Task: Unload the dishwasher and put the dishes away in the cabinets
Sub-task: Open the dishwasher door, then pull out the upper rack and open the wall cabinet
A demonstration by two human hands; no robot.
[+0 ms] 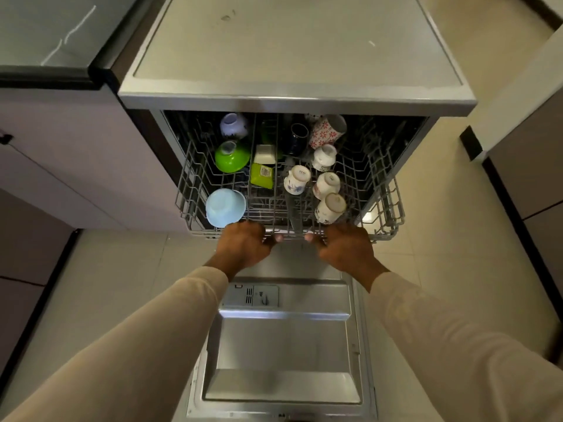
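The dishwasher's upper wire rack [385, 205] is partly pulled out over the open door [286, 339]. My left hand [245, 245] and my right hand [344, 248] both grip the rack's front rail, fingers curled round it. In the rack lie a light blue bowl [224, 207], a green bowl [232, 157], a lilac cup [233, 125], a white square dish [264, 154], a lime green container [261, 175], a dark blue cup [298, 138], a red-flowered mug [326, 130] and several white patterned cups [297, 179], all upturned or tilted.
The grey worktop [292, 44] lies above the dishwasher. A dark counter [45, 35] and pale cabinet fronts [70, 166] stand to the left. More cabinet fronts [530, 166] are at the right. Beige tiled floor [426, 269] flanks the door.
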